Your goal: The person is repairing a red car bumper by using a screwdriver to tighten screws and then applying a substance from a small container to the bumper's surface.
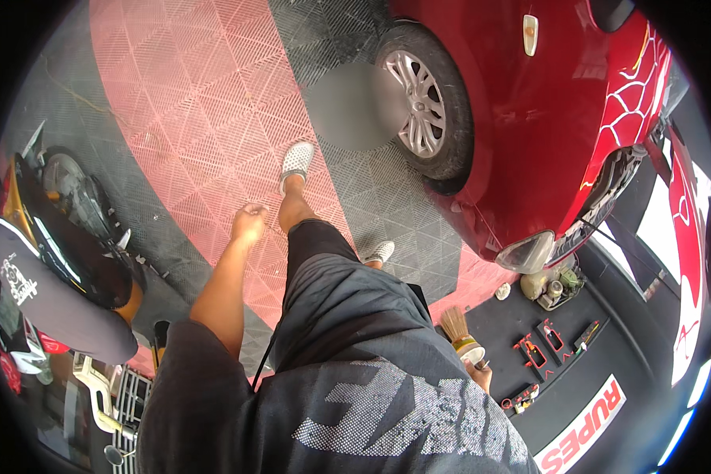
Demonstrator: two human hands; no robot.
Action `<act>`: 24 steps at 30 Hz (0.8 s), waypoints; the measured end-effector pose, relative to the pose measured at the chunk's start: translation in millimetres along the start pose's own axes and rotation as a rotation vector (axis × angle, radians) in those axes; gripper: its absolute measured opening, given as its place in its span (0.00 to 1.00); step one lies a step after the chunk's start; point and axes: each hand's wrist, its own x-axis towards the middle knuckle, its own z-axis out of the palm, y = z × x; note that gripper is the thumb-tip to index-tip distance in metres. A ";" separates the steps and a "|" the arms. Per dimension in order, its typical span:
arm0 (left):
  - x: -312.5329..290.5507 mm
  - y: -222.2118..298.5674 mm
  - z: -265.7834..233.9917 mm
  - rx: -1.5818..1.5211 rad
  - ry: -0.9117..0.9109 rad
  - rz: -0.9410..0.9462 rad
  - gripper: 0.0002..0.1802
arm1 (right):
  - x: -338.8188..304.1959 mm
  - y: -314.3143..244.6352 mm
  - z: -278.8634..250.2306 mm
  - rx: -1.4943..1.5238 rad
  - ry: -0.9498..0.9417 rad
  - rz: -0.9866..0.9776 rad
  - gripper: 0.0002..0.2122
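My right hand (479, 374) is at my right side, partly hidden by my shirt. Its fingers are closed round a brush (455, 325) with tan bristles and a pale band, bristles pointing forward. My left hand (250, 224) swings out ahead of my left side, fingers loosely curled in and nothing seen in them. Below it lies the red floor tiling (189, 87). To my right stands a red car (521, 126), its front wheel (420, 104) ahead of me and its headlight (527, 253) closer; neither hand touches it.
Motorcycles, one black and yellow (71, 245), stand along the left, with a grey cloth (47, 292) over part of one. At the right, a dark wall carries red holders (535, 353) with tools and a wire basket (557, 288). A blurred patch hides floor beside the wheel.
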 end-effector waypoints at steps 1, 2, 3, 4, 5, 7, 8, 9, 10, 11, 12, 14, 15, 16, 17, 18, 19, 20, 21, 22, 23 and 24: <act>0.7 3.9 -2.6 -0.009 0.000 0.016 0.24 | -0.1 -4.0 0.2 -0.002 -0.001 0.004 0.15; 0.1 7.3 -5.4 -0.020 -0.013 0.002 0.24 | -0.4 -7.4 1.9 -0.001 -0.001 0.011 0.15; -1.1 10.2 -8.9 -0.028 -0.027 -0.013 0.24 | -0.4 -7.5 4.3 0.001 -0.002 0.019 0.16; -5.0 17.2 -14.1 -0.037 -0.041 -0.023 0.24 | -0.1 -4.4 7.2 0.047 0.000 0.018 0.16; -8.0 21.1 -17.1 -0.044 -0.055 -0.034 0.25 | 5.8 6.3 7.0 0.067 0.002 -0.009 0.16; -2.9 -1.4 -14.8 -0.011 0.021 0.030 0.25 | 29.0 23.3 4.5 0.094 -0.006 -0.075 0.16; 4.2 -8.8 -11.4 0.013 0.047 0.073 0.24 | 23.9 35.7 11.9 0.116 -0.026 -0.067 0.16; -1.0 -10.9 -10.3 0.024 0.083 0.101 0.24 | 27.4 40.6 13.5 0.141 -0.055 -0.048 0.15; -7.9 -14.7 -8.1 -0.004 0.083 0.049 0.23 | 26.8 45.9 17.8 0.162 -0.050 -0.099 0.15; -22.9 -11.4 -6.9 -0.044 0.091 -0.010 0.23 | 26.1 43.6 22.9 0.174 -0.050 -0.159 0.14; -36.5 -4.5 -5.1 -0.077 0.094 -0.059 0.22 | 25.2 52.2 28.9 0.219 -0.089 -0.189 0.14; -64.8 -1.5 1.7 -0.087 0.078 -0.066 0.21 | 40.6 85.1 31.4 0.181 -0.133 -0.265 0.13; -77.1 -2.2 4.9 -0.096 0.076 -0.066 0.20 | 57.6 110.9 30.1 0.103 -0.135 -0.308 0.11; -84.6 -7.6 10.6 -0.103 0.089 -0.038 0.20 | 76.1 138.3 28.1 0.026 -0.134 -0.353 0.10; -89.4 -15.5 20.5 -0.111 0.098 -0.008 0.19 | 112.2 176.9 22.4 -0.261 -0.102 -0.388 0.09; -97.6 -21.1 27.5 -0.114 0.118 0.023 0.19 | 123.2 187.3 36.3 -0.158 -0.064 -0.346 0.06; -108.8 -27.5 32.3 -0.086 0.139 0.029 0.19 | 133.1 197.5 41.0 0.019 -0.090 -0.324 0.06; -122.8 -32.0 39.4 -0.053 0.158 0.038 0.20 | 117.3 184.6 44.8 0.202 -0.119 -0.295 0.07; -137.8 -37.2 47.5 -0.018 0.177 0.049 0.20 | 127.5 191.5 47.1 0.244 -0.126 -0.276 0.07; -132.3 -61.7 61.0 0.006 0.243 0.086 0.22 | 133.2 195.4 44.1 0.282 -0.123 -0.263 0.07; -137.6 -74.5 74.5 0.062 0.197 0.113 0.24 | 135.4 206.2 40.9 0.328 -0.110 -0.238 0.08; -143.7 -87.3 87.7 0.121 0.151 0.141 0.25 | 150.1 232.1 35.0 0.393 -0.107 -0.234 0.08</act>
